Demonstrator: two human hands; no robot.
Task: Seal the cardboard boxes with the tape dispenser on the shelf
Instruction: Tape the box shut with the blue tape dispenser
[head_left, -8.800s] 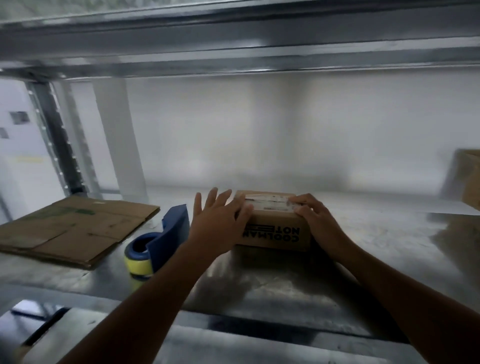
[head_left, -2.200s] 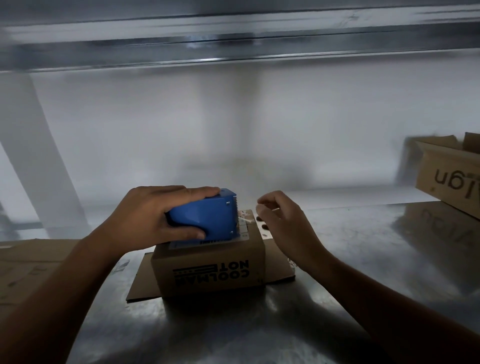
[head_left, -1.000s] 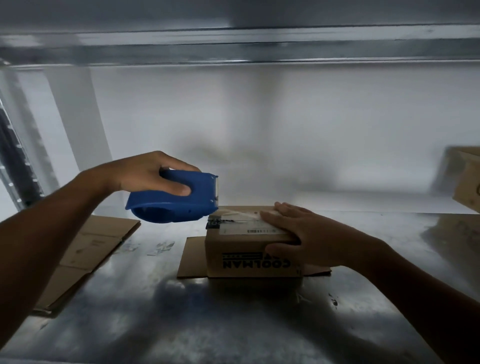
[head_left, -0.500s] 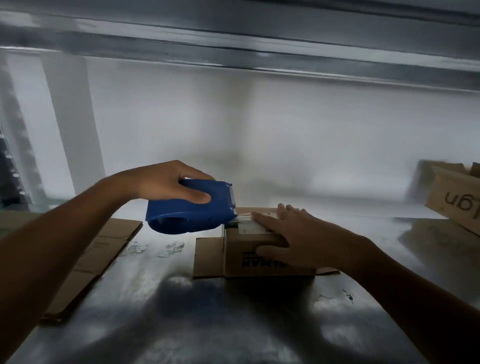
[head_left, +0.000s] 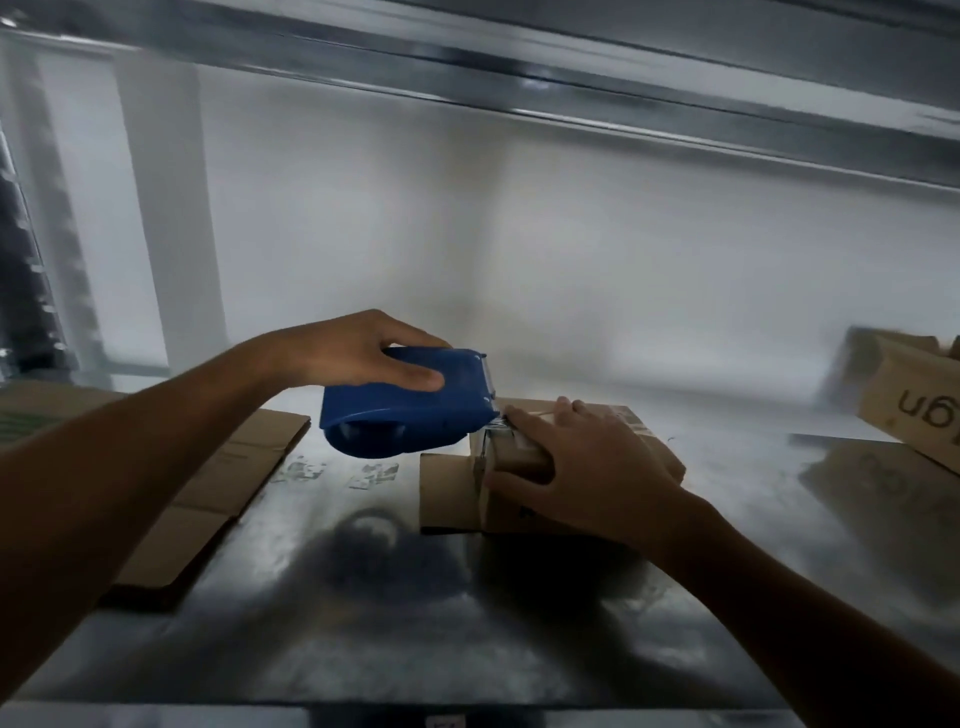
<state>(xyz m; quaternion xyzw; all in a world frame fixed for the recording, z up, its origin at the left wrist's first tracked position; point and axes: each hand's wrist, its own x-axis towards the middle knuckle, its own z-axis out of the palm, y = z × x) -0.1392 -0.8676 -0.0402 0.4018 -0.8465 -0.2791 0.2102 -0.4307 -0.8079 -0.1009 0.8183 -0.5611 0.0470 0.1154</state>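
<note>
A: Head view. Where's the small brown cardboard box (head_left: 641, 434)?

B: Centre-right on the steel shelf (head_left: 363, 623). It sits on a flat cardboard sheet (head_left: 447, 488) that sticks out to its left. The right hand (head_left: 587, 467) lies over the top. Fingers (head_left: 524, 421) are straight, slightly apart, pressing near the left edge, with the thumb against the near face.

A: And the blue plastic tape dispenser (head_left: 410, 415)?

B: Held above the shelf in the left hand (head_left: 358, 353). Fingers go over its top, thumb along the near side, clamped on it. The toothed nose touches the box's top left corner. A clear tape strip (head_left: 485, 457) runs down the box's left side there.

A: Against half a second ago?

B: Dispenser nose is at the same corner. The right hand has slid toward that edge and now hides nearly all the black lettering on the near face. Two seconds back the dispenser lay on top of the box, and the right hand was beside the box, not on it.

A: Surroundings?

B: Flattened brown cardboard (head_left: 244, 467) lies on the shelf at left. A second cardboard box with dark lettering (head_left: 914, 410) is at the right edge, well apart and blurred. A grey upper shelf beam (head_left: 519, 67) runs overhead.
</note>
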